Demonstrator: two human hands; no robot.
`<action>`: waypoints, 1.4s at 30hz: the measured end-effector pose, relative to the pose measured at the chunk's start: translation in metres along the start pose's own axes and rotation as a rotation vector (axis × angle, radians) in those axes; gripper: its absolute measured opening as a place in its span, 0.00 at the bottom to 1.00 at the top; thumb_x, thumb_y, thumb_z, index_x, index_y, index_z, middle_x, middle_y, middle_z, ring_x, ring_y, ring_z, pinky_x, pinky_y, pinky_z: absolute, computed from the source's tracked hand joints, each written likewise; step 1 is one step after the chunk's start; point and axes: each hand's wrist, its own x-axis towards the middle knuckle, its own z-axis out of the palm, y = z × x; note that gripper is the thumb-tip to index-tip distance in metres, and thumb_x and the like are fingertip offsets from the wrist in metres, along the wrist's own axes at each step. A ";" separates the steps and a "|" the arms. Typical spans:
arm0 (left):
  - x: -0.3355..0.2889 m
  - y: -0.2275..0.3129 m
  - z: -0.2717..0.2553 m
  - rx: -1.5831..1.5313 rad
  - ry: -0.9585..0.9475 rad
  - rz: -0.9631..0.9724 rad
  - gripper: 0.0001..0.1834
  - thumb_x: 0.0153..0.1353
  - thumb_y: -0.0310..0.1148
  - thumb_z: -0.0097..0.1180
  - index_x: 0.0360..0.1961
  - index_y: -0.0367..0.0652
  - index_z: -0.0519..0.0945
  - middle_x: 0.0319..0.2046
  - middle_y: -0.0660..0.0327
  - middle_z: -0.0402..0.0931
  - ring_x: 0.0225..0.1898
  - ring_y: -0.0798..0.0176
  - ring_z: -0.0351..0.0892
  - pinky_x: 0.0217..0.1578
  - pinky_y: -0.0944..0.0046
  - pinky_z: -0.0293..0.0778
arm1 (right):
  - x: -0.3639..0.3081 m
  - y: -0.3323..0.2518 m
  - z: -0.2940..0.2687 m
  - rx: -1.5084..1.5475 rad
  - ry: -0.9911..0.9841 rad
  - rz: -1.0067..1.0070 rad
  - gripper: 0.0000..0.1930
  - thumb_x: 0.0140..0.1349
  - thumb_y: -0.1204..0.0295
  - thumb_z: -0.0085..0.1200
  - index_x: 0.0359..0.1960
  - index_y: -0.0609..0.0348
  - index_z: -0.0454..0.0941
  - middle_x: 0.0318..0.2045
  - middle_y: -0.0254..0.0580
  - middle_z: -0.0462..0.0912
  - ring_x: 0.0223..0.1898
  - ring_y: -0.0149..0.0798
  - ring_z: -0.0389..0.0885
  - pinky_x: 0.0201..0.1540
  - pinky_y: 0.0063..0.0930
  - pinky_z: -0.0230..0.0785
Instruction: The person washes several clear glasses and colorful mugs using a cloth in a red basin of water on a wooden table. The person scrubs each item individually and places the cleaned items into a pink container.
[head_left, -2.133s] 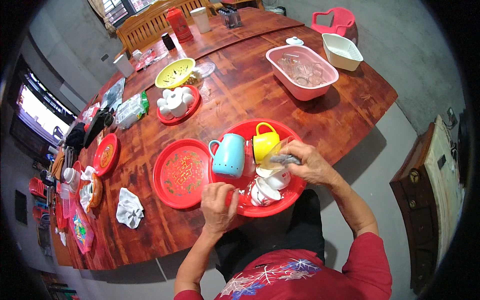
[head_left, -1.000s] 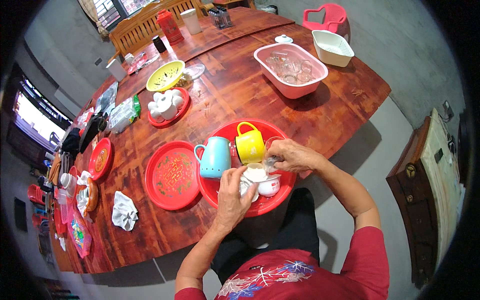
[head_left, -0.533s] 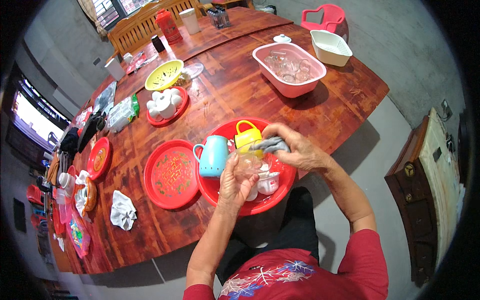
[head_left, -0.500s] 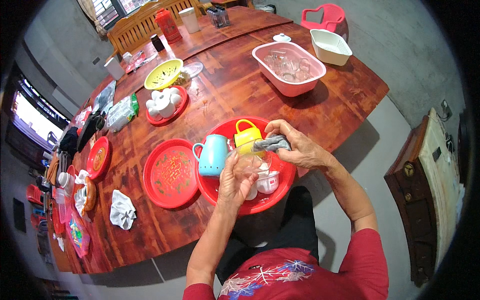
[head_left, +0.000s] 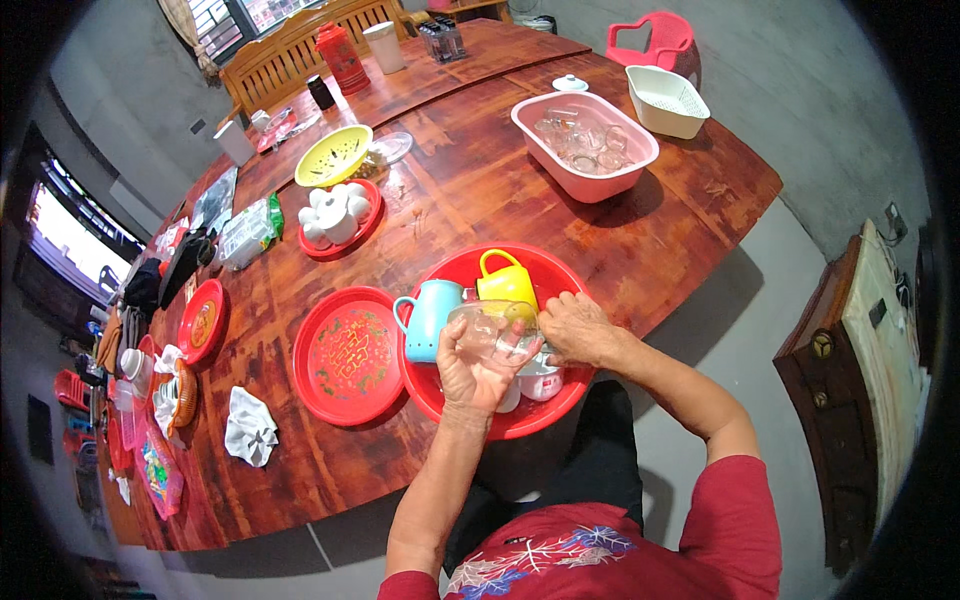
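Above a red basin (head_left: 585,385), my left hand (head_left: 472,385) is closed around a clear drinking glass (head_left: 490,330), tilted sideways. At the glass's mouth is my right hand (head_left: 580,332), its fingers curled at the rim; the grey cloth it held is now hidden by the hand and glass. Within the basin, a light blue mug (head_left: 431,320) leans at the left and a yellow mug (head_left: 508,282) lies at the far side. A white cup (head_left: 541,382) with a red mark sits beneath my hands, partly covered.
Left of the basin lies a red patterned tray (head_left: 350,355), then a crumpled white cloth (head_left: 250,427). Farther off are a red plate with a white teapot and cups (head_left: 338,215), a yellow colander (head_left: 333,155), a pink tub of glasses (head_left: 585,180) and a cream basket (head_left: 668,105).
My right hand has moved down and closer to the glass, and the grey cloth has gone from sight. The glass has turned in my left hand.
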 end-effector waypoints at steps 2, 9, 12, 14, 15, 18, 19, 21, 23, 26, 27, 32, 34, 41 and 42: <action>0.002 0.002 -0.002 -0.020 0.034 0.006 0.21 0.49 0.46 0.56 0.42 0.49 0.77 0.38 0.57 0.75 0.46 0.51 0.73 0.51 0.36 0.63 | 0.005 0.001 0.001 0.046 -0.144 -0.038 0.10 0.50 0.68 0.51 0.30 0.59 0.81 0.31 0.47 0.80 0.38 0.46 0.78 0.37 0.38 0.70; 0.020 -0.001 -0.003 -0.217 0.080 -0.086 0.25 0.49 0.56 0.57 0.41 0.49 0.76 0.38 0.57 0.75 0.45 0.53 0.73 0.45 0.44 0.68 | 0.017 0.004 0.021 0.109 -0.270 -0.048 0.08 0.49 0.69 0.53 0.29 0.57 0.79 0.28 0.49 0.82 0.32 0.50 0.82 0.32 0.44 0.74; 0.023 0.006 -0.008 -0.121 0.112 -0.035 0.26 0.49 0.57 0.57 0.42 0.49 0.74 0.36 0.58 0.76 0.43 0.54 0.74 0.44 0.46 0.69 | 0.002 0.005 -0.031 0.198 -0.199 -0.020 0.08 0.46 0.71 0.54 0.29 0.59 0.78 0.26 0.51 0.80 0.32 0.50 0.81 0.32 0.43 0.73; 0.023 0.008 -0.010 -0.060 0.126 0.008 0.26 0.50 0.57 0.56 0.42 0.49 0.74 0.35 0.58 0.76 0.43 0.55 0.74 0.44 0.46 0.69 | -0.018 0.010 -0.075 0.453 0.047 0.061 0.09 0.45 0.70 0.55 0.28 0.61 0.75 0.24 0.51 0.78 0.29 0.51 0.79 0.31 0.42 0.71; 0.021 0.001 0.005 -0.045 0.145 0.008 0.23 0.52 0.56 0.55 0.40 0.51 0.75 0.30 0.60 0.76 0.37 0.57 0.76 0.39 0.52 0.71 | -0.029 0.014 -0.081 0.539 0.204 0.052 0.10 0.45 0.70 0.54 0.28 0.62 0.74 0.23 0.51 0.77 0.28 0.51 0.78 0.31 0.42 0.70; 0.018 0.001 0.010 -0.075 0.164 0.004 0.24 0.52 0.56 0.55 0.42 0.50 0.74 0.30 0.61 0.76 0.37 0.58 0.76 0.39 0.55 0.71 | -0.038 0.000 -0.098 0.714 0.481 0.050 0.10 0.47 0.71 0.54 0.29 0.62 0.71 0.26 0.50 0.76 0.30 0.51 0.77 0.33 0.40 0.69; 0.022 -0.001 0.009 -0.069 0.138 0.020 0.25 0.53 0.56 0.54 0.43 0.49 0.74 0.31 0.61 0.76 0.38 0.58 0.76 0.40 0.54 0.71 | -0.035 -0.007 -0.096 0.710 0.602 0.023 0.10 0.47 0.72 0.54 0.30 0.62 0.71 0.28 0.50 0.76 0.31 0.51 0.76 0.34 0.40 0.69; 0.030 -0.004 0.002 -0.057 0.090 0.055 0.25 0.54 0.55 0.54 0.43 0.48 0.74 0.34 0.61 0.77 0.40 0.58 0.76 0.42 0.54 0.72 | -0.023 -0.019 -0.085 0.513 0.735 -0.040 0.09 0.46 0.74 0.54 0.30 0.61 0.71 0.30 0.49 0.74 0.35 0.49 0.74 0.35 0.39 0.68; 0.031 -0.013 0.009 -0.061 0.044 0.092 0.25 0.55 0.54 0.53 0.45 0.47 0.73 0.38 0.60 0.77 0.43 0.57 0.76 0.45 0.53 0.71 | -0.009 -0.025 -0.056 0.303 0.689 -0.044 0.11 0.47 0.73 0.54 0.33 0.60 0.71 0.28 0.45 0.72 0.34 0.48 0.73 0.32 0.40 0.70; 0.037 -0.019 0.002 -0.037 0.025 0.128 0.23 0.58 0.53 0.50 0.46 0.48 0.74 0.45 0.59 0.75 0.47 0.56 0.74 0.50 0.49 0.69 | 0.005 -0.017 -0.025 0.199 0.574 -0.089 0.12 0.47 0.72 0.54 0.35 0.58 0.72 0.30 0.43 0.74 0.33 0.47 0.73 0.33 0.38 0.72; 0.037 -0.020 0.000 -0.009 0.054 0.120 0.23 0.58 0.53 0.50 0.46 0.48 0.74 0.45 0.59 0.74 0.47 0.56 0.74 0.50 0.49 0.70 | 0.007 -0.018 -0.023 0.191 0.537 -0.119 0.13 0.47 0.72 0.54 0.36 0.57 0.72 0.31 0.43 0.74 0.33 0.47 0.73 0.33 0.38 0.73; 0.041 -0.021 -0.016 0.059 0.067 0.206 0.25 0.58 0.53 0.52 0.48 0.46 0.71 0.44 0.59 0.74 0.45 0.57 0.75 0.47 0.54 0.73 | 0.001 -0.012 -0.024 0.402 0.349 -0.244 0.18 0.47 0.76 0.52 0.43 0.52 0.74 0.43 0.44 0.76 0.42 0.50 0.76 0.38 0.37 0.74; 0.043 -0.023 -0.016 0.018 0.055 0.195 0.25 0.59 0.53 0.51 0.48 0.45 0.70 0.44 0.59 0.74 0.45 0.57 0.75 0.46 0.55 0.74 | 0.000 -0.007 -0.012 0.532 0.355 -0.308 0.21 0.47 0.77 0.51 0.47 0.48 0.74 0.47 0.44 0.76 0.44 0.50 0.76 0.39 0.38 0.74; 0.041 -0.024 -0.013 0.085 0.019 0.129 0.26 0.59 0.53 0.50 0.48 0.45 0.69 0.42 0.59 0.74 0.44 0.58 0.76 0.44 0.56 0.75 | 0.009 -0.006 -0.016 0.245 0.320 -0.105 0.29 0.54 0.68 0.48 0.60 0.31 0.61 0.38 0.47 0.80 0.24 0.52 0.80 0.23 0.47 0.74; 0.042 -0.027 -0.009 0.114 0.006 0.146 0.26 0.59 0.54 0.51 0.48 0.45 0.69 0.42 0.59 0.74 0.44 0.58 0.75 0.43 0.56 0.76 | 0.013 -0.007 -0.013 0.262 0.387 -0.084 0.29 0.54 0.68 0.48 0.60 0.31 0.61 0.36 0.47 0.80 0.23 0.52 0.80 0.22 0.47 0.74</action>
